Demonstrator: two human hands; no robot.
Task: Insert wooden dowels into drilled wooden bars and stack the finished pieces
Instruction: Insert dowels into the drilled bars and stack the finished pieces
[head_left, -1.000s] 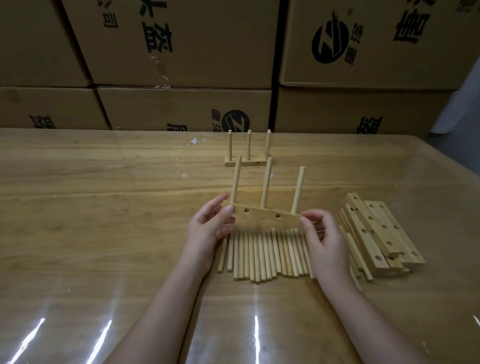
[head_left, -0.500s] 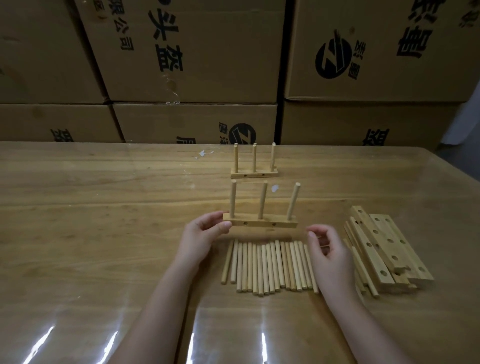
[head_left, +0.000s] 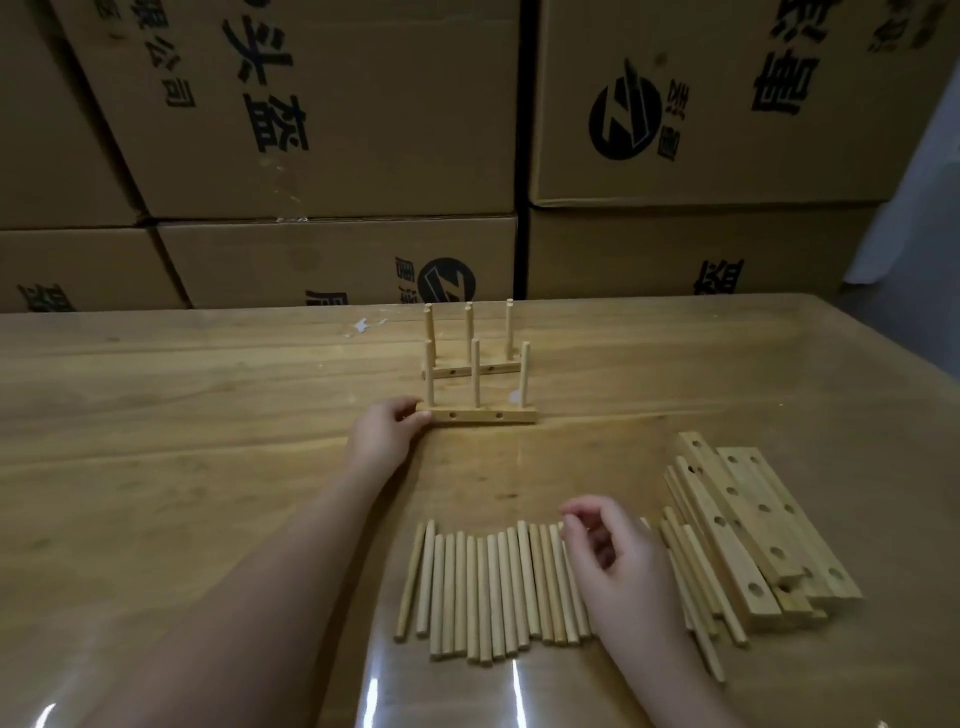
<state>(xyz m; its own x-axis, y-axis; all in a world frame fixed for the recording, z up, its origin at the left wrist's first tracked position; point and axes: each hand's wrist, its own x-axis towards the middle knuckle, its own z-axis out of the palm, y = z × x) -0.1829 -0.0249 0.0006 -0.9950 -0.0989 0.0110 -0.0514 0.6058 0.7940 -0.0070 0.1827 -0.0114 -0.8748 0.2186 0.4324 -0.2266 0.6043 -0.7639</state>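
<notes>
Two finished pieces are standing on the table (head_left: 208, 467): the near finished bar (head_left: 483, 415) is lying with its long axis left to right, its three dowels (head_left: 476, 387) pointing straight up, and the second piece (head_left: 498, 369) is sitting parallel just behind it. Left hand (head_left: 384, 434) is pinching that bar's left end between thumb and curled fingers; right hand (head_left: 618, 561), well in front of the bar, is hovering over the loose dowel row (head_left: 493, 587), fingers loosely curled, gripping nothing, the sticks pointing toward the bar. Blank drilled bars (head_left: 753, 530) are lying front-right of it, far ends angling left.
</notes>
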